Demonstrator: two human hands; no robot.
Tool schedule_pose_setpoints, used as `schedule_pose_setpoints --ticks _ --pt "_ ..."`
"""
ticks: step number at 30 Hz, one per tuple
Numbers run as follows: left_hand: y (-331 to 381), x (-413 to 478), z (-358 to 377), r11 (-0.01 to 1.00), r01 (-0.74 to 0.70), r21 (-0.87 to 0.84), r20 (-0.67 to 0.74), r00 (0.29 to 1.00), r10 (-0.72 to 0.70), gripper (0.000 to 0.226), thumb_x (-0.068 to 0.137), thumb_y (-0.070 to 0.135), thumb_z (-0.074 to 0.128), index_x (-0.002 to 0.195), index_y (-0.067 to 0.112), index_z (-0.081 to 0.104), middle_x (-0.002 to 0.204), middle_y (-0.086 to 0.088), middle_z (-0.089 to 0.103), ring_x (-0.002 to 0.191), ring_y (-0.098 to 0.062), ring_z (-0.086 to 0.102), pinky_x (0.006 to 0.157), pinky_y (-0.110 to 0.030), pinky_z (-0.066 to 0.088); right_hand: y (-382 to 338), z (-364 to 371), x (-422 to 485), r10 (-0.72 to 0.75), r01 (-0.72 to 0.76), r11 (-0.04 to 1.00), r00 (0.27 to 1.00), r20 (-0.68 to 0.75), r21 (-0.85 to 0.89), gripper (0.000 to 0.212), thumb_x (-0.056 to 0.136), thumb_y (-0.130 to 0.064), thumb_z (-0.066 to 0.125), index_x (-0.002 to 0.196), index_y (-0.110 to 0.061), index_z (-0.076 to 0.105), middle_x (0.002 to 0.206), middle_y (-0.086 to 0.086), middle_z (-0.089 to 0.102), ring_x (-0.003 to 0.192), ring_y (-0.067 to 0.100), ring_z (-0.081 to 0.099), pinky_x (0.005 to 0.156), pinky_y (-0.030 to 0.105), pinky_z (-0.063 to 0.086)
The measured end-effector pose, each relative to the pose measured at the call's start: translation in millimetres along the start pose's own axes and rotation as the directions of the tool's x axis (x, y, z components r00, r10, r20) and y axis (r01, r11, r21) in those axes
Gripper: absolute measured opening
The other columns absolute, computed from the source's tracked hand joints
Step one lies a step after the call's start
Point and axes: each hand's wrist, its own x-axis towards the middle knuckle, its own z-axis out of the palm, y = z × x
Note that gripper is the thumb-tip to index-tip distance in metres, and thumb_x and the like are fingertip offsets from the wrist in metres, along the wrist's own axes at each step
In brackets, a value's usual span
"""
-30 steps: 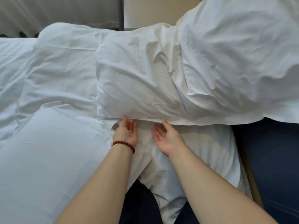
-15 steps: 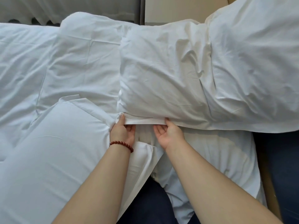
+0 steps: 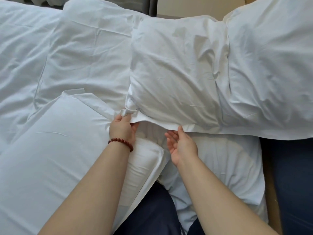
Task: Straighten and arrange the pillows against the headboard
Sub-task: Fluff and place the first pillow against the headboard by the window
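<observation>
At hem of pillow, L grip pinches corner, R grip touches.

The middle pillow lay at the far side of the bed. The left pillow lay just to its left, touching it. The right pillow lay to its right, touching it too. In front of the middle pillow, to the left, lay the front pillow. In front, to the right, lay the low pillow, partly under the middle pillow's near edge. The left hand held the middle pillow's near left corner. The right hand was at its near edge, over the low pillow.
</observation>
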Motion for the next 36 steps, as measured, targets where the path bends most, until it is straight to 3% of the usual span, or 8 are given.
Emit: schedule_pose_setpoints --ticks 5,10,12,14,17,22,28,36 --pt "7.2 -4.7 -0.8 0.987 -0.162 -0.023 -0.113 0.981 0.158 0.031 0.097 0.002 0.045 0.122 0.008 0.064 0.106 0.012 0.067 0.102 -0.013 0.066 0.090 -0.036 0.056 -4.9 7.0 -10.9 -0.252 0.245 0.918 0.968 0.019 -0.311 0.027 0.098 -0.034 0.058 0.084 -0.012 0.066 0.071 0.001 0.069 0.051 0.009 0.062 0.051 0.021 0.047" --pt "24.9 23.5 -6.3 0.990 0.130 -0.058 0.008 0.991 -0.130 0.057 0.085 0.033 0.066 0.136 0.011 0.053 0.130 -0.006 0.061 0.112 -0.022 0.063 0.098 -0.041 0.050 -25.4 46.6 -6.6 -0.561 0.670 0.487 0.732 0.388 -0.560 0.027 0.098 -0.035 0.057 0.079 -0.019 0.068 0.076 -0.005 0.068 0.071 0.009 0.061 0.070 0.019 0.047" --pt "31.2 27.1 -3.5 0.976 0.218 -0.011 0.095 0.972 -0.216 0.054 0.089 0.035 0.063 0.133 0.006 0.053 0.129 -0.015 0.063 0.115 -0.030 0.063 0.105 -0.045 0.045 -33.8 70.2 -0.5 -0.618 0.785 0.290 0.590 0.519 -0.547 0.030 0.097 -0.034 0.059 0.076 -0.014 0.067 0.072 -0.005 0.064 0.073 0.014 0.057 0.070 0.020 0.044" --pt "37.6 29.0 1.2 0.961 0.275 0.040 0.186 0.943 -0.277 0.046 0.098 0.031 0.053 0.132 0.001 0.053 0.127 -0.021 0.062 0.118 -0.034 0.060 0.108 -0.047 0.041 -39.8 90.4 10.8 -0.694 0.861 -0.041 0.340 0.635 -0.507 0.026 0.094 -0.036 0.060 0.078 -0.016 0.067 0.074 -0.011 0.058 0.079 0.014 0.054 0.080 0.026 0.041" --pt "43.5 35.5 4.4 0.966 0.206 0.158 0.171 0.957 -0.232 0.030 0.098 0.019 0.055 0.120 0.000 0.063 0.117 -0.018 0.068 0.111 -0.030 0.065 0.100 -0.044 0.048 -51.5 108.1 41.2 -0.677 0.738 -0.447 0.092 0.730 -0.507 0.033 0.089 -0.043 0.056 0.104 -0.019 0.072 0.114 0.003 0.066 0.112 0.029 0.058 0.098 0.038 0.037" --pt "35.2 29.1 -4.8 0.890 -0.210 0.405 -0.005 0.973 0.231 0.019 0.086 0.029 0.070 0.079 0.011 0.069 0.081 -0.005 0.064 0.079 -0.017 0.061 0.076 -0.036 0.053 -74.8 104.4 74.5 -0.545 0.519 -0.599 0.294 0.786 -0.610 0.067 0.093 -0.062 0.031 0.153 -0.032 0.031 0.163 0.007 0.019 0.151 0.027 0.011 0.120 0.041 -0.002" --pt "61.8 71.0 14.4 0.911 0.074 0.405 0.112 0.985 -0.130 0.048 0.077 0.039 0.077 0.113 0.007 0.069 0.109 -0.009 0.073 0.103 -0.026 0.069 0.097 -0.045 0.051 -61.2 97.2 79.2 -0.540 0.524 -0.597 0.299 0.787 -0.608 0.067 0.094 -0.062 0.030 0.155 -0.033 0.025 0.165 0.004 0.013 0.152 0.023 0.006 0.118 0.032 -0.012" --pt "44.4 66.7 17.3 0.831 -0.200 0.520 -0.059 0.962 0.268 0.018 0.087 0.028 0.069 0.074 0.016 0.069 0.078 0.001 0.070 0.079 -0.016 0.065 0.086 -0.038 0.057 -68.6 93.1 83.1 -0.551 0.574 -0.575 0.256 0.794 -0.584 0.065 0.095 -0.058 0.034 0.153 -0.030 0.031 0.163 0.006 0.019 0.152 0.022 0.010 0.120 0.036 -0.004"
